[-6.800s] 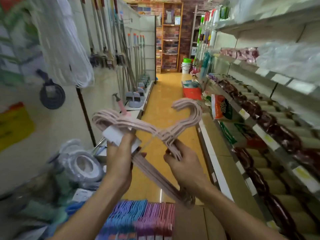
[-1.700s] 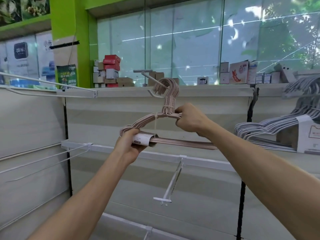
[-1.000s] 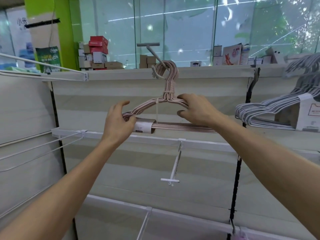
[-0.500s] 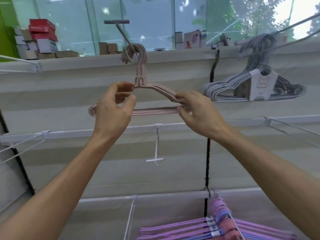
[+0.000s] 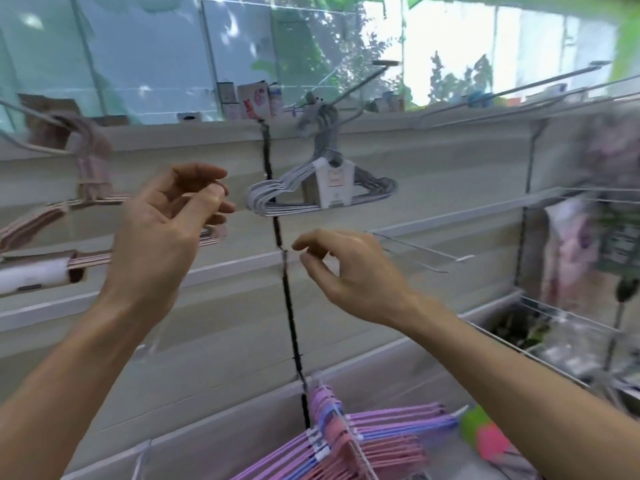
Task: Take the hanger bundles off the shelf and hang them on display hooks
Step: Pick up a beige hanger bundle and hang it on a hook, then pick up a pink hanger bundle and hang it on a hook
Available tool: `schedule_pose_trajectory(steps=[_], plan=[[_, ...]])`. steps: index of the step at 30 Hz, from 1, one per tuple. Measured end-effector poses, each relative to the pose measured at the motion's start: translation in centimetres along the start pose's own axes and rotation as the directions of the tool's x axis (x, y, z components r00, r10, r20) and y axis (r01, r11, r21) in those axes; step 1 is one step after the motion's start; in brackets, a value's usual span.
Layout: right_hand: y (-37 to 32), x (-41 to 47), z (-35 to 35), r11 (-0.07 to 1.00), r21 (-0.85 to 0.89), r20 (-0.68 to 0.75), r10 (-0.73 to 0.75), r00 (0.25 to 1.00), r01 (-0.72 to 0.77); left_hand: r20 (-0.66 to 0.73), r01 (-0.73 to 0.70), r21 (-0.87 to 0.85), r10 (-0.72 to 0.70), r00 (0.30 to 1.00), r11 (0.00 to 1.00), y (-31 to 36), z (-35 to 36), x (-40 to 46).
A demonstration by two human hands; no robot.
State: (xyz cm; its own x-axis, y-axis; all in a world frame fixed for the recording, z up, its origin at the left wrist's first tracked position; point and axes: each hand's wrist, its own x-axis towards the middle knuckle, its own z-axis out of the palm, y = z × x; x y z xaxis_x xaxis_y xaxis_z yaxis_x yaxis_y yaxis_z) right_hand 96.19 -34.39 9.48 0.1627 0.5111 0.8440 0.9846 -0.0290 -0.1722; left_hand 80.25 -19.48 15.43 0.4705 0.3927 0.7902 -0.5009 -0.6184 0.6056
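Both hands have let go of the pink hanger bundle [image 5: 52,233] since half a second ago, and the head view has swung right, so that bundle now sits at the left edge. It hangs on its display hook [image 5: 20,112], hook-necks looped over the wire, white label sleeve low on the bottom bar; blurred, but it looks seated and carrying its own weight. Left hand [image 5: 166,233] floats just in front of the bundle's right end, fingers loosely curled, thumb near fingertips, nothing between them, so empty and released. Right hand [image 5: 349,271] is lower and well apart from the bundle, fingers relaxed and bent, also empty. Neither touches anything.

Grey hanger bundle [image 5: 322,192] hangs on the next hook [image 5: 360,83] to the right, past the black upright strip [image 5: 277,223], white card on its front. That one's already placed. Bare wire hooks [image 5: 415,252] stick out further right, free for more stock. Purple and pink hanger bundles [image 5: 346,441] lie low at the bottom, apparently on a lower hook or rail; can't tell which.

Judgement: this hang is finished, hands are clearing off so the bundle swings free. Next likely a return to the shelf for another bundle. Small boxes [image 5: 252,100] line the ledge under the window.
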Motion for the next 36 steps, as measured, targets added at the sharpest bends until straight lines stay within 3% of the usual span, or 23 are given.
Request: schedule_pose_trajectory(steps=[9, 18, 27, 36], plan=[[6.7, -8.3, -13.1, 0.978, -0.136, -0.027, 0.158, 0.987, -0.16, 0.108, 0.03, -0.243, -0.003, 0.994, 0.97, 1.7, 15.4, -1.6], [13.5, -19.8, -29.2, 0.877, -0.305, -0.049, 0.375, 0.926, -0.371, 0.289, 0.135, -0.432, -0.004, 0.957, 0.892, 4.8, 35.3, -5.4], [17.5, -29.9, -42.9, 0.689, -0.436, -0.185, 0.561, 0.807, -0.579, 0.455, 0.239, -0.556, 0.05, 0.889, 0.796, 8.6, 52.2, -8.0], [21.8, -37.9, -50.8, 0.47, -0.506, -0.306, 0.686, 0.66, -0.723, 0.594, 0.375, -0.601, 0.08, 0.8, 0.706, 8.9, 66.3, -10.7]])
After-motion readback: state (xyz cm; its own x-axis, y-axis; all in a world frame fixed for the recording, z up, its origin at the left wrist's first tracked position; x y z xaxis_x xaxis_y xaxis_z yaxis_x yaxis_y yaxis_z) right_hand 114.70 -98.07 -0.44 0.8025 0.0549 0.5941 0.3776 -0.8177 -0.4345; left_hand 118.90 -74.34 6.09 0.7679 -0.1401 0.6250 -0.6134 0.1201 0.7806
